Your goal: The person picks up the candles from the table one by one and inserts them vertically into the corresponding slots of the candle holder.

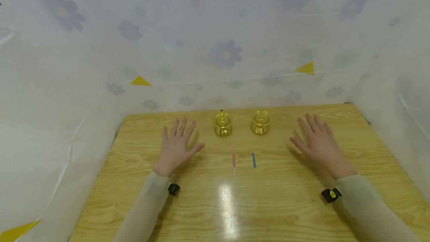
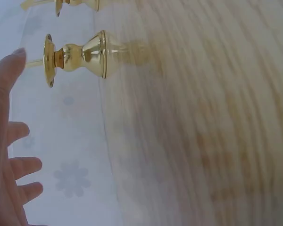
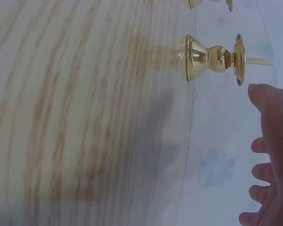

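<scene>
Your left hand [image 1: 177, 146] was spread flat with its fingers apart over the table [image 1: 134, 167], holding nothing, just left of the left brass candlestick [image 1: 222, 124]. Your right hand [image 1: 319, 143] was likewise splayed and empty, right of the right brass candlestick [image 1: 260, 121]. Between your hands lay a pink candle [image 1: 233, 163] and a blue candle [image 1: 254, 160], side by side and apart.

two brass candlesticks [image 1: 223, 124], two thin candles [image 1: 234, 162]
</scene>
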